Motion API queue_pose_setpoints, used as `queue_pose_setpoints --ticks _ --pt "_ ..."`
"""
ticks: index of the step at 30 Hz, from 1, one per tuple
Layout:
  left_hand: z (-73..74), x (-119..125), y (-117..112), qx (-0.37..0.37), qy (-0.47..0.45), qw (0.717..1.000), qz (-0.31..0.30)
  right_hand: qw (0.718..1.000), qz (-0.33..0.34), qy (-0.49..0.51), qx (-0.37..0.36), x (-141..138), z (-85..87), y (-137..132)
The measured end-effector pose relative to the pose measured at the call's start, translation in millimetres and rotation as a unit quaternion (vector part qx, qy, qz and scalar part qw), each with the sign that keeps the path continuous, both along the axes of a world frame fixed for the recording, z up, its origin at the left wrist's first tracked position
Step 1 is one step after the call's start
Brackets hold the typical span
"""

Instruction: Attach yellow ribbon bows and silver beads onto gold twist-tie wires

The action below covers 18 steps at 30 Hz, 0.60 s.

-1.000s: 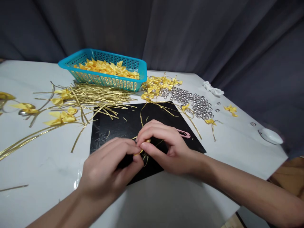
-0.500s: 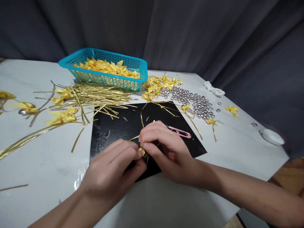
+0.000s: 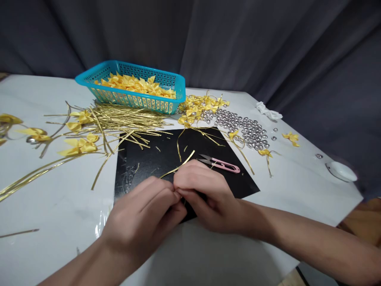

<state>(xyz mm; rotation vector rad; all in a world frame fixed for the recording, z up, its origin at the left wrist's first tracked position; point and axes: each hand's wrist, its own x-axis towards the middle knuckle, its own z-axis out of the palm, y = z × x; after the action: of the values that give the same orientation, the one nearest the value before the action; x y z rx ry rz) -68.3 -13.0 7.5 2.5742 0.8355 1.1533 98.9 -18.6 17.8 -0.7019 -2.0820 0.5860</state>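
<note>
My left hand [image 3: 149,210] and my right hand [image 3: 205,194] meet at the fingertips over the near part of a black mat [image 3: 154,159]. Both are closed in a pinch. A small yellow ribbon piece, seen at my left fingertips a moment ago, is now almost wholly covered by the fingers. What my right fingers grip is hidden. Just beyond the knuckles a gold cord [image 3: 186,159] runs slantwise; whether it is held or lies loose I cannot tell. Pink thread snips [image 3: 224,165] lie on the mat, blades pointing left, beside my right hand.
A blue basket [image 3: 131,95] of yellow ribbon bows [image 3: 133,84] stands at the back. Before it lies a heap of gold cords [image 3: 125,117]. Silver beads [image 3: 253,133] and more bows [image 3: 198,107] spread to its right. A small white dish [image 3: 342,171] sits near the right edge.
My fingertips have closed together over the yellow piece, which has gone from sight. My right hand has shifted slightly down, uncovering the snips' blades and more of the gold cord.
</note>
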Motion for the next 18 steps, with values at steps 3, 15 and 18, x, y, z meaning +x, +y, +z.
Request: queue_pose_setpoints --ticks 3,15,18 --pt "0.1 0.8 -1.2 -0.011 0.043 0.999 -0.001 1.000 -0.020 0.015 -0.004 -1.6 0.8 -4.6" --pt "-1.6 -0.1 -0.1 -0.112 -0.109 0.979 0.127 0.962 -0.068 0.008 -0.263 -2.4 -2.2 6.7" --pt "-0.1 3.2 -0.5 -0.164 -0.141 0.957 0.191 0.982 -0.070 -0.040 -0.172 -2.4 -6.8 5.2"
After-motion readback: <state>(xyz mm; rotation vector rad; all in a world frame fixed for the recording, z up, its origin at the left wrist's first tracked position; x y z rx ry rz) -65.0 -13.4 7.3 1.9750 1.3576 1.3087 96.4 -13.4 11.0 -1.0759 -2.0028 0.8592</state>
